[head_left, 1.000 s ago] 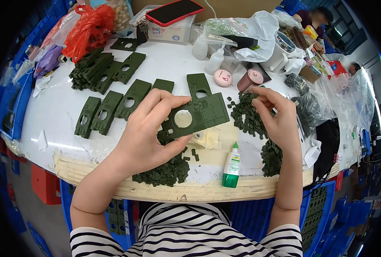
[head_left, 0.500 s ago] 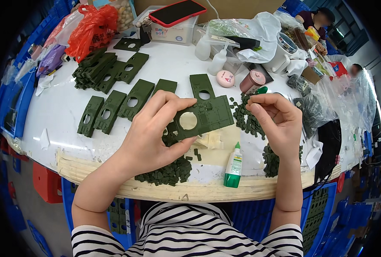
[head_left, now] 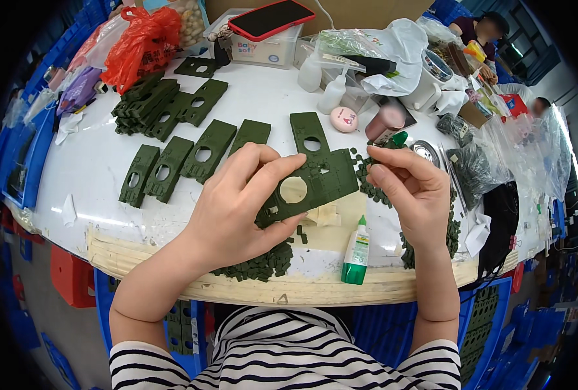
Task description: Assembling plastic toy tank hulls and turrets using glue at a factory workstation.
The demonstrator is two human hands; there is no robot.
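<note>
My left hand (head_left: 227, 201) grips a dark green plastic model tank hull piece (head_left: 331, 177) by its left end, thumb below and fingers above. The piece is tilted, and the round hole through it shows the pale surface beneath. Just right of it, my right hand (head_left: 413, 195) is raised with thumb and index finger pinched close; whatever sits between the fingertips is too small to make out. Behind the held piece lies another green hull piece (head_left: 306, 123). Small green parts (head_left: 374, 188) are heaped under my right fingertips, and another heap of small green parts (head_left: 263, 263) lies below my left hand.
A green-and-white glue bottle (head_left: 356, 257) stands near the front edge. Hull pieces (head_left: 165, 170) lie in a row at left, with a stack (head_left: 142, 107) behind. Farther back are a red-cased phone (head_left: 272, 18) on a plastic box, squeeze bottles (head_left: 333, 92), a pink round container (head_left: 344, 119) and bags.
The held hull piece has shifted slightly right and down with my left hand. My right hand has moved a little left and down, its fingertips drawing nearer the piece.
</note>
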